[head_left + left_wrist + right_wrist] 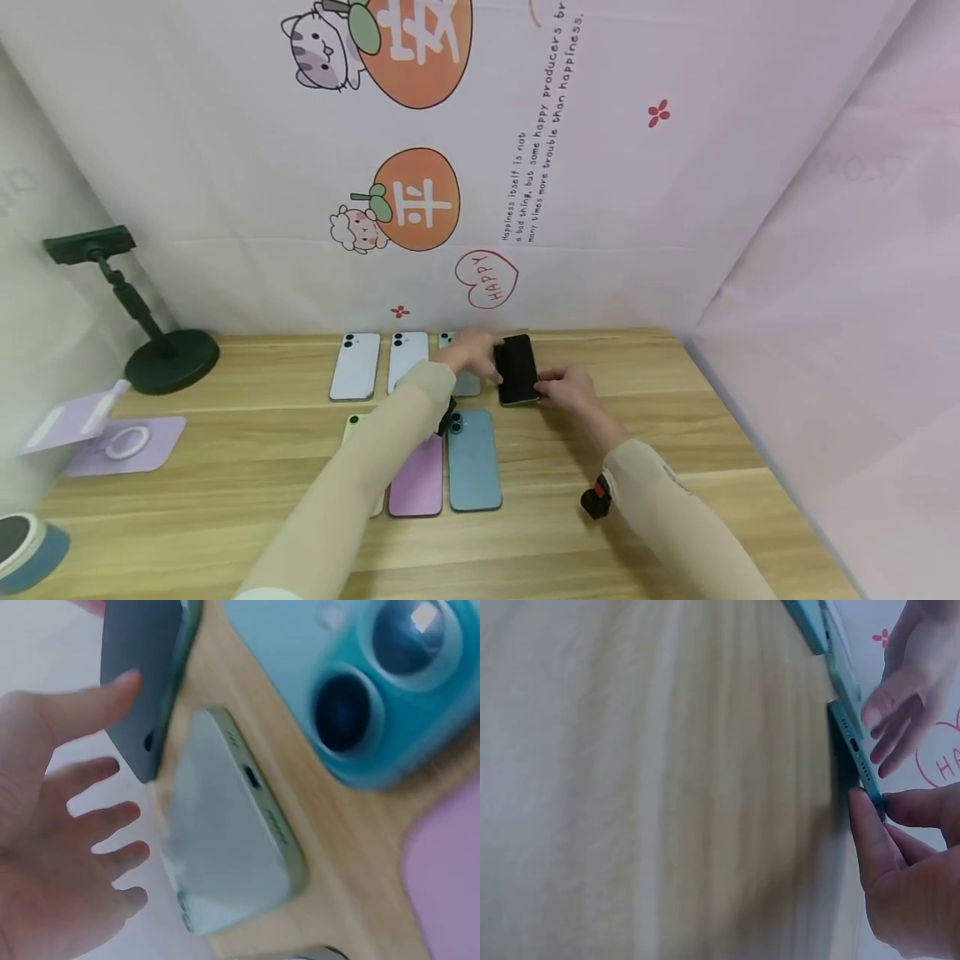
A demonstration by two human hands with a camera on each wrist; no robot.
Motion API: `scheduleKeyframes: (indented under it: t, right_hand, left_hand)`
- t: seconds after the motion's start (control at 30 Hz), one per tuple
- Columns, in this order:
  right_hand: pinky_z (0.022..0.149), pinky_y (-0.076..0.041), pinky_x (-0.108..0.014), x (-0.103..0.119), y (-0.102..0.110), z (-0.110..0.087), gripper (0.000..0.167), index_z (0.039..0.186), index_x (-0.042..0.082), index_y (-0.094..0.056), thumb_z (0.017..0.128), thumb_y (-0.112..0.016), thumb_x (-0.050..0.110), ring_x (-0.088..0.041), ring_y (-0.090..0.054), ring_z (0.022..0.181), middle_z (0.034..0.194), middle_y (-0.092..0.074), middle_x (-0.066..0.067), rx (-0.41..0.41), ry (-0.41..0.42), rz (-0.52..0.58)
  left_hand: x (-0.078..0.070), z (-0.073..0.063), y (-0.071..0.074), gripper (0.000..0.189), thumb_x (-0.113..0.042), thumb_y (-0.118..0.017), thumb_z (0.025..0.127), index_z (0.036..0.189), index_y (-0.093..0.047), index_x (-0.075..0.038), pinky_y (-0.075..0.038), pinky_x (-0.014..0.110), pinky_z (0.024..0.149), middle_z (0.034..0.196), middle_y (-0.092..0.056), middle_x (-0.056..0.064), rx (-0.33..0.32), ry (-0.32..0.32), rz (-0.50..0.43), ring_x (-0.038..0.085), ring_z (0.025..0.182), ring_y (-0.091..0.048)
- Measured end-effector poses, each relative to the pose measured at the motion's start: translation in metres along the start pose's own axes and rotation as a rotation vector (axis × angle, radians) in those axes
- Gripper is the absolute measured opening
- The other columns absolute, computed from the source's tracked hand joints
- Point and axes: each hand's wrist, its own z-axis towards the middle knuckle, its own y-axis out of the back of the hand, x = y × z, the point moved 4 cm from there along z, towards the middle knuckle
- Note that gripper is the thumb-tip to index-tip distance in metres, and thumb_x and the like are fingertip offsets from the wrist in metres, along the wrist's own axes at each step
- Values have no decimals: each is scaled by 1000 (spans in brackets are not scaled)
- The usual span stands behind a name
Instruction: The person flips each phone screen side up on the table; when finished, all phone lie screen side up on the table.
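A smartphone (517,371) with its black screen facing up is at the right end of the back row. My right hand (567,387) pinches its lower right corner between thumb and fingers; the right wrist view shows that edge tilted off the table. Around its left side my left hand (474,352) hovers with fingers spread, and a gap shows between them and the phone in the left wrist view. Under the left hand lies a pale green phone (232,832), back up. Just in front is a blue phone (475,462).
Two white phones (356,367) continue the back row leftward. A purple phone (420,483) and a pale yellow one (351,427), partly behind my left sleeve, lie in front. At left are a black stand (172,362), a lilac folding holder (142,446) and a tape roll (37,554).
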Motion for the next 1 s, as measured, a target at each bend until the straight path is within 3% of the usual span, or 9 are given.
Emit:
scheduleKeyframes:
  t: [0.13,0.27,0.43,0.6,0.77,0.83,1.0]
  right_hand:
    - [78,-65,-28,-8,-2,2,36,130,-16,-63,95,-63,-7,-24,-77,95,132,-64,-38,7,33,-19]
    - [74,-63,-23,-9,-3,0,37,131,-8,-67,94,-67,-3,-27,-77,103,135,-67,-30,1,111,-150]
    - [64,-52,-20,-2,-4,-4,39,126,-3,-72,88,-77,6,-27,-76,93,118,-75,-27,12,256,-386]
    - [78,-59,-33,4,-10,-9,51,131,-8,-67,85,-82,9,-25,-71,96,119,-75,-27,80,350,-535]
    - [103,-56,-53,7,-16,-14,50,133,-9,-65,90,-78,12,-38,-68,122,135,-68,-27,92,403,-669]
    - [107,-54,-54,6,-19,-15,47,132,-8,-66,92,-77,14,-41,-65,129,136,-67,-27,81,416,-715]
    - [104,-56,-55,3,-21,-15,47,134,-5,-65,95,-76,17,-45,-65,126,139,-65,-28,56,490,-811]
  left_hand:
    - [7,-3,-9,86,-44,-80,87,161,-40,-25,-8,58,134,169,-40,4,71,9,30,36,161,-23]
    - [10,-4,-14,87,-46,-81,87,161,-40,-25,-3,61,133,169,-40,2,58,-2,12,38,162,-20]
    - [11,-5,-16,90,-48,-83,85,161,-40,-24,-1,63,133,169,-40,2,41,-14,-3,39,162,-18]
    - [13,-6,-17,96,-53,-84,82,162,-38,-25,-1,63,133,169,-38,0,36,-9,0,38,163,-17]
    - [15,-7,-18,98,-56,-84,81,162,-37,-26,-2,63,132,170,-38,-1,32,-9,8,38,163,-17]
    - [15,-7,-19,99,-56,-84,81,162,-37,-26,-2,64,132,170,-37,-1,32,-10,9,38,163,-17]
    - [16,-6,-19,100,-55,-84,81,163,-35,-25,-2,66,131,171,-36,-1,31,-11,-4,38,164,-15]
